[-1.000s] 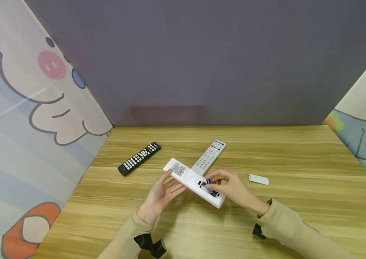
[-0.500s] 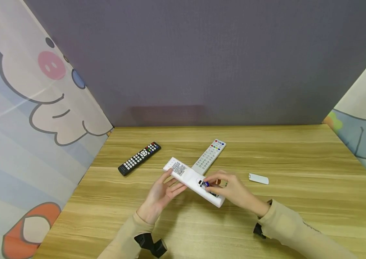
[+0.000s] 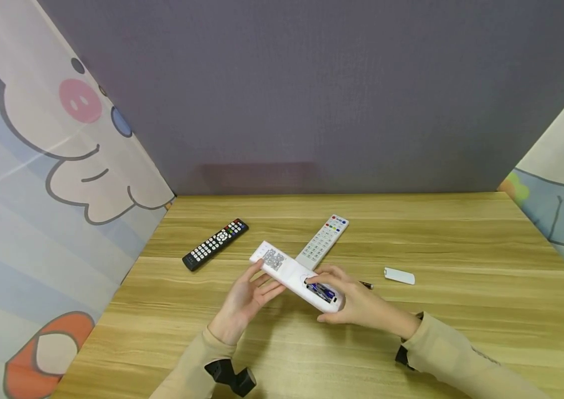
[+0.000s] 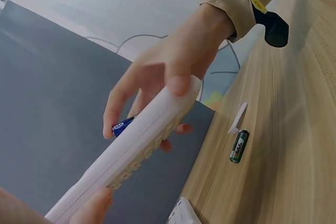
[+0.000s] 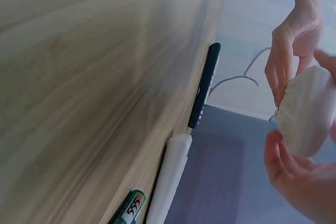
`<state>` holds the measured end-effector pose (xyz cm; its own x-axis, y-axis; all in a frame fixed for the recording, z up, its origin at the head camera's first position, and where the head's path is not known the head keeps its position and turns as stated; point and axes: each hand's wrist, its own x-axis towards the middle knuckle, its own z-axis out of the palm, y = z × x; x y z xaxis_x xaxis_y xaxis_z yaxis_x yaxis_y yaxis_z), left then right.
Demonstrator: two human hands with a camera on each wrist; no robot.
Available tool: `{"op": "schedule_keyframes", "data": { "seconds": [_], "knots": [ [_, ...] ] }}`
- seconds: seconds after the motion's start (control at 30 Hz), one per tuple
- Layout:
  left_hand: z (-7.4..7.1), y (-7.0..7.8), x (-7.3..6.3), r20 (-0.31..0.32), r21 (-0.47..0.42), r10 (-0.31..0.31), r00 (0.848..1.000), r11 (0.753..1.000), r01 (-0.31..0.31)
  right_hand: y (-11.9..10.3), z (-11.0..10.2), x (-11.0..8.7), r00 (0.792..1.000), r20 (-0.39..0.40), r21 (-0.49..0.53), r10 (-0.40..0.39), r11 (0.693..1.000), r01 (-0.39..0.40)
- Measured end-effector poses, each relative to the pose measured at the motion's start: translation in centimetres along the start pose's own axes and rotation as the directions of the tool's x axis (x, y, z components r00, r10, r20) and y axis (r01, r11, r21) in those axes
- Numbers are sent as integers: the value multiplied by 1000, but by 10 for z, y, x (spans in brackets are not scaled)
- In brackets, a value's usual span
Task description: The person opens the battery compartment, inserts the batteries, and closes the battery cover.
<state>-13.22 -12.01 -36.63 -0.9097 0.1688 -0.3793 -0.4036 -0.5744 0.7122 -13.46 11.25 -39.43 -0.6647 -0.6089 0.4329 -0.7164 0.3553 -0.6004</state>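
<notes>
In the head view my left hand (image 3: 244, 307) holds a white remote control (image 3: 289, 275) above the table, back side up and slanting down to the right. Its battery compartment is uncovered, with blue batteries (image 3: 323, 291) in it. My right hand (image 3: 359, 299) grips the compartment end, thumb on the near side, index finger at the compartment's upper end. From the left wrist, one blue battery's end (image 4: 123, 125) sticks up past the remote's back, the index fingertip against it. The right hand's other fingertips show under the button side.
A small white battery cover (image 3: 399, 276) lies on the table to the right. Near it lies a green battery (image 4: 239, 146), mostly behind the right hand in the head view. Farther back are a second white remote (image 3: 323, 242) and a black remote (image 3: 215, 244).
My right hand has gone from pinching a blue battery over the compartment to gripping the remote's end, index finger on the battery. More of the compartment shows. The left hand has hardly moved.
</notes>
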Motion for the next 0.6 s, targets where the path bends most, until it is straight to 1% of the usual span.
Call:
{"op": "schedule_keyframes", "data": {
  "seconds": [0.07,0.13,0.43,0.6],
  "knots": [
    [0,0,0,0,3,0,1000,1000,0,1,0,-1,1000,31,2,-5,1000,4],
    [1,1,-1,2,3,1,1000,1000,-1,2,0,-2,999,41,-7,-12,1000,12],
    [4,1,-1,13,-5,5,1000,1000,-5,3,3,-3,998,-22,-94,-61,994,58],
    [4,1,0,-2,-4,7,1000,1000,-7,5,4,-4,991,-48,-124,-123,986,116]
  ]
}}
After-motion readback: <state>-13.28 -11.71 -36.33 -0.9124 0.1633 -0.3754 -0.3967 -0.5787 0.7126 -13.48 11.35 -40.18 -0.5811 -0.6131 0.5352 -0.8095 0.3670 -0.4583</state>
